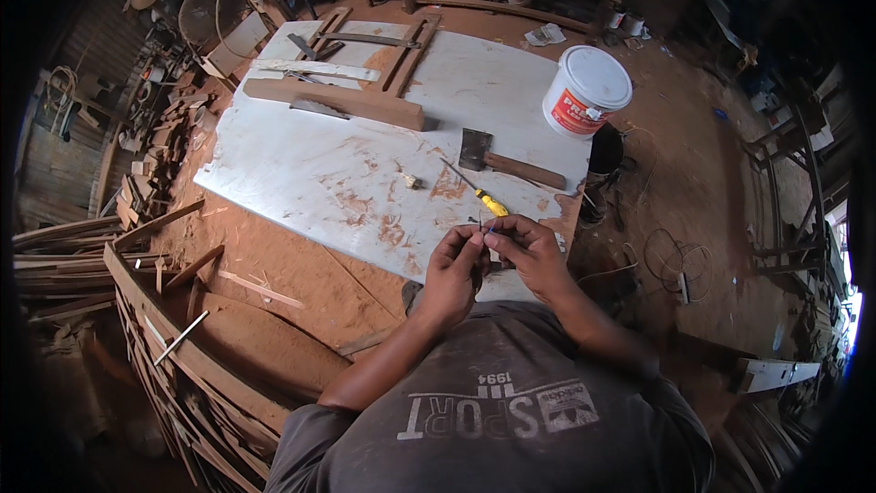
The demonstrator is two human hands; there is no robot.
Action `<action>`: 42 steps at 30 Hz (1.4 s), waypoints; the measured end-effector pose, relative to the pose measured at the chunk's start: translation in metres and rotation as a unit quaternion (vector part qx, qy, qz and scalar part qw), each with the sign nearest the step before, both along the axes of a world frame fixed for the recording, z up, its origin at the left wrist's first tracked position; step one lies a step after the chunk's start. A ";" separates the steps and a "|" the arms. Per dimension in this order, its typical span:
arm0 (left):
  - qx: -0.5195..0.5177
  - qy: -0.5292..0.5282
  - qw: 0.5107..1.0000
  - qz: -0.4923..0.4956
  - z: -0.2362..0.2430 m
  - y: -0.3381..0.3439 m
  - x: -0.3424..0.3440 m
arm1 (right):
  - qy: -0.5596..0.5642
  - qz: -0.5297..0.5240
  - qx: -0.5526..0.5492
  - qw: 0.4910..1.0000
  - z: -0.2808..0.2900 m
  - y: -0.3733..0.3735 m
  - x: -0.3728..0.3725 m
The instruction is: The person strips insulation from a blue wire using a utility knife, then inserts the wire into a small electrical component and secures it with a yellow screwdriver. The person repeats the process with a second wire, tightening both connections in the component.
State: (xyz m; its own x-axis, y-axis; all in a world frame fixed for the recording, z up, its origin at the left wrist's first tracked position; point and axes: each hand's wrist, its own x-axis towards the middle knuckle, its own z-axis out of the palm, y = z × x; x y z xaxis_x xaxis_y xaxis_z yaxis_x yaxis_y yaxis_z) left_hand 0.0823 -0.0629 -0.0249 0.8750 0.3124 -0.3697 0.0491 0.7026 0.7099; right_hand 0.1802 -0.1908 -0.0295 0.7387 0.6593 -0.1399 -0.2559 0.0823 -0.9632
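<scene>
Close to my body, over the near edge of the white-topped table, my left hand and my right hand meet fingertip to fingertip. Both are closed in a pinch around a small thin piece with a dark strand and a blue bit. It is too small to tell more, and the fingers partly cover it. Just beyond them lies a screwdriver with a yellow handle, its shaft pointing away to the left. A hatchet with a wooden handle rests behind it. Left of the screwdriver sits a small pale lump.
A lidded white bucket with a red label stands at the table's right edge. Across the far left lie a thick wooden beam, a wooden frame and a handsaw-like blade. Timber strips crowd the lower left.
</scene>
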 end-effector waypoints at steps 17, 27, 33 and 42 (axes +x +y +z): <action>0.180 0.030 0.983 -0.023 0.000 0.012 0.010 | 0.028 0.052 -0.004 0.998 -0.018 -0.013 -0.008; 0.173 0.029 0.980 -0.093 -0.012 0.023 0.017 | -0.027 0.053 -0.048 0.997 -0.026 -0.023 -0.006; 0.756 0.034 0.652 -0.042 -0.094 0.137 0.051 | 0.014 -0.012 -0.064 0.998 -0.015 -0.037 0.003; 0.786 0.012 0.614 -0.073 -0.079 0.134 0.083 | 0.144 -0.078 0.071 0.984 -0.019 -0.033 0.000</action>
State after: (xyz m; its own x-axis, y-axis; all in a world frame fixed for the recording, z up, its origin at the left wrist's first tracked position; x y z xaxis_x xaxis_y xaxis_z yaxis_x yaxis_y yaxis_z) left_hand 0.1649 0.0711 -0.1040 0.9366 0.2178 0.2744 0.0531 -0.8624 0.5035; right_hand 0.1800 -0.2239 -0.0490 0.7752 0.5697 -0.2729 -0.4908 0.2712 -0.8280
